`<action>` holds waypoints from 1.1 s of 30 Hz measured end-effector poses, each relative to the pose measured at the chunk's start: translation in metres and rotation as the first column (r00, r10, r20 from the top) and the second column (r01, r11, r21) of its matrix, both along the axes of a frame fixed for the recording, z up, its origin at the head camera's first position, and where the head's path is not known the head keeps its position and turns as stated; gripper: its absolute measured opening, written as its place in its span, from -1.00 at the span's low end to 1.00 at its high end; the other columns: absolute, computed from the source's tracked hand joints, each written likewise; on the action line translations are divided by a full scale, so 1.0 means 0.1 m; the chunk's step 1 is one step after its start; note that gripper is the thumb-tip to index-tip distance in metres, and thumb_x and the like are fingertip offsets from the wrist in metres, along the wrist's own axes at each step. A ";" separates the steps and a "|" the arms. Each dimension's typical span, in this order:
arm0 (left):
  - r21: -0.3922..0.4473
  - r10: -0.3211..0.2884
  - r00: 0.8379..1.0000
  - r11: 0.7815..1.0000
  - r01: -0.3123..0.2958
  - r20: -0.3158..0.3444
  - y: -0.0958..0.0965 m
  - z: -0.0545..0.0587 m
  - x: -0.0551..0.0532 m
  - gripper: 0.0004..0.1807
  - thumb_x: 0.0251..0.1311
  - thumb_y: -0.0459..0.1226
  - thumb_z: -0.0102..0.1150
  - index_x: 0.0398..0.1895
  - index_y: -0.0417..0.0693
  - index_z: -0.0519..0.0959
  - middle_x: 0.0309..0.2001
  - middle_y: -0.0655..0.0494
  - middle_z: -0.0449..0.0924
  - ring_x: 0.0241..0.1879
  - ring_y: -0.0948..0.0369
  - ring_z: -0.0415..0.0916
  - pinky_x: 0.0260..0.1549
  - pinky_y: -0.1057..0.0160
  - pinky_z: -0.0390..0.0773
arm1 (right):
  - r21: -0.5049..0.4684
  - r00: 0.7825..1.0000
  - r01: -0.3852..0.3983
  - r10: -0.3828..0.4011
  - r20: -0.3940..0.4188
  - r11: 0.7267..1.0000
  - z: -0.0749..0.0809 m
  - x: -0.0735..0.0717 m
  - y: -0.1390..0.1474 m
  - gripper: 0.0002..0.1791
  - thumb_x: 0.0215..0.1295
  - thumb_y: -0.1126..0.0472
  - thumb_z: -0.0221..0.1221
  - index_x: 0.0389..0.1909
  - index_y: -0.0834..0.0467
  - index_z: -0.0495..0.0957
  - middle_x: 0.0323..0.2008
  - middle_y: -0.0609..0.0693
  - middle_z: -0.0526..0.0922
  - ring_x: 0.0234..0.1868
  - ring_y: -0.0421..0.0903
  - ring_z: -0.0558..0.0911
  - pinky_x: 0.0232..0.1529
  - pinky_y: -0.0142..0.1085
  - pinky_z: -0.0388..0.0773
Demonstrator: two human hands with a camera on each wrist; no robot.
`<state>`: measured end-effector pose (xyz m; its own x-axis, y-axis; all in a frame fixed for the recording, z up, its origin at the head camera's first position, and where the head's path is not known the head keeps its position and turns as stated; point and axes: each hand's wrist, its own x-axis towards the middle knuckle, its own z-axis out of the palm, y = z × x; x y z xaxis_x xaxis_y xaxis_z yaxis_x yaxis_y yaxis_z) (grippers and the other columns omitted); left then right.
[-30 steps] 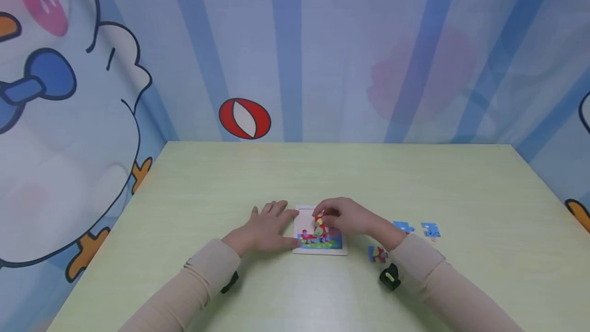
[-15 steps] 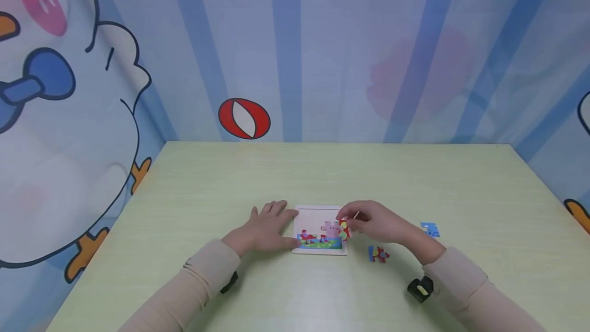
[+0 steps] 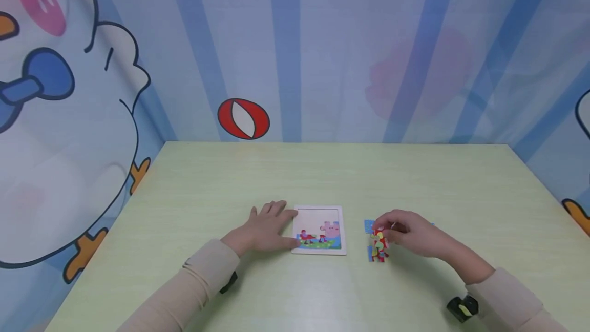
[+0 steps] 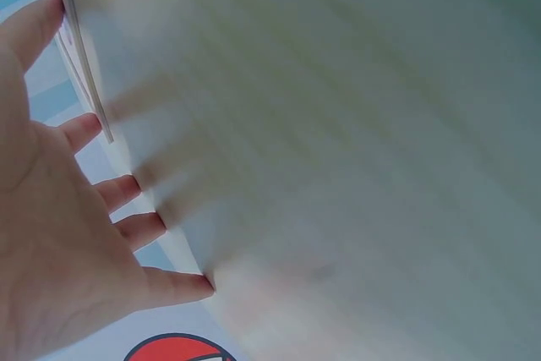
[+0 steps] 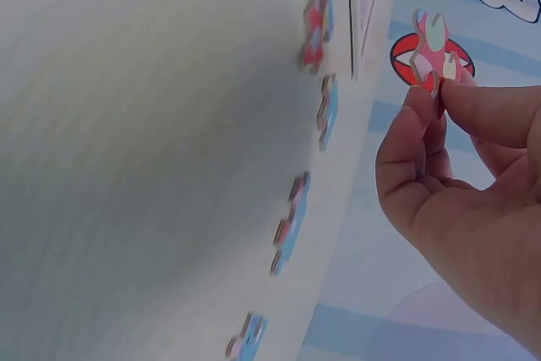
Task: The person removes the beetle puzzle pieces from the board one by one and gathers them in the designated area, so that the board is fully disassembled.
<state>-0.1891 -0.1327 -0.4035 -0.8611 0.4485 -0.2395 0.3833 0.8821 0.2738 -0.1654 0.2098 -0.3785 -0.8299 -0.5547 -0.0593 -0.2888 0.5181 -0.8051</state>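
Observation:
My left hand point(image 3: 264, 229) lies with fingers spread at the left side of a white puzzle tray point(image 3: 318, 215), thumb and index finger touching its edge. Along the tray's bottom are fitted pieces with a green and blue scene, and a pink pig-face piece point(image 3: 331, 229) sits at its right. To the right of the tray, my right hand point(image 3: 417, 232) pinches a red, yellow and green puzzle piece point(image 5: 431, 48) between thumb and fingers. It is held up off the table, as the right wrist view shows. Below it in the head view lies a loose blue-and-red piece point(image 3: 378, 257).
More loose pieces lie on the pale wooden table point(image 3: 258, 173): a blue one point(image 3: 369, 226) beside the right fingertips, and others point(image 5: 292, 221) partly hidden by the right hand in the head view. A blue striped cloth backdrop point(image 3: 322, 50) with cartoon prints rises behind the table.
The right hand has carried the red and yellow piece from over the tray out to the right, uncovering the pig-face piece. The left hand has stayed in place.

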 end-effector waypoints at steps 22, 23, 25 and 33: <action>-0.008 0.005 1.000 1.000 -0.005 0.007 0.00 -0.01 -0.01 -0.19 0.20 0.22 0.06 0.46 0.15 0.17 0.51 -0.07 -0.06 0.48 -0.13 -0.16 0.29 -0.40 -0.12 | 0.174 0.998 0.052 -0.047 -0.034 0.983 -0.18 0.07 0.33 -0.80 0.30 0.42 0.06 -0.16 0.18 0.61 -0.40 -0.05 0.47 -0.45 -0.22 0.40 -0.46 -0.40 0.40; -0.007 0.006 1.000 1.000 -0.006 0.008 0.00 -0.01 -0.01 -0.19 0.20 0.22 0.06 0.46 0.15 0.17 0.51 -0.07 -0.06 0.48 -0.13 -0.16 0.29 -0.40 -0.12 | 0.178 0.999 0.049 -0.044 -0.032 0.983 -0.19 0.06 0.33 -0.79 0.29 0.42 0.05 -0.17 0.17 0.61 -0.40 -0.06 0.48 -0.45 -0.22 0.40 -0.46 -0.40 0.40; -0.003 0.008 1.000 1.000 -0.008 0.012 0.01 0.00 -0.01 -0.19 0.20 0.22 0.07 0.46 0.15 0.17 0.51 -0.07 -0.07 0.48 -0.13 -0.16 0.29 -0.40 -0.13 | 0.192 0.999 0.046 -0.041 -0.031 0.980 -0.20 0.05 0.34 -0.78 0.30 0.43 0.04 -0.19 0.15 0.61 -0.38 -0.06 0.49 -0.43 -0.22 0.40 -0.45 -0.40 0.40; -0.009 0.004 1.000 1.000 -0.004 0.012 0.00 0.00 0.00 -0.19 0.20 0.23 0.06 0.47 0.14 0.17 0.51 -0.07 -0.07 0.48 -0.13 -0.16 0.29 -0.41 -0.13 | 0.240 0.997 0.061 -0.049 -0.059 0.969 -0.24 0.02 0.37 -0.80 0.29 0.44 0.09 -0.22 0.15 0.63 -0.26 -0.03 0.56 -0.38 -0.16 0.37 -0.42 -0.39 0.36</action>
<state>-0.1894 -0.1322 -0.4033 -0.8601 0.4426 -0.2537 0.3763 0.8862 0.2704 -0.1635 0.2465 -0.4026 -0.8642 -0.4827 -0.1418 -0.2926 0.7116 -0.6388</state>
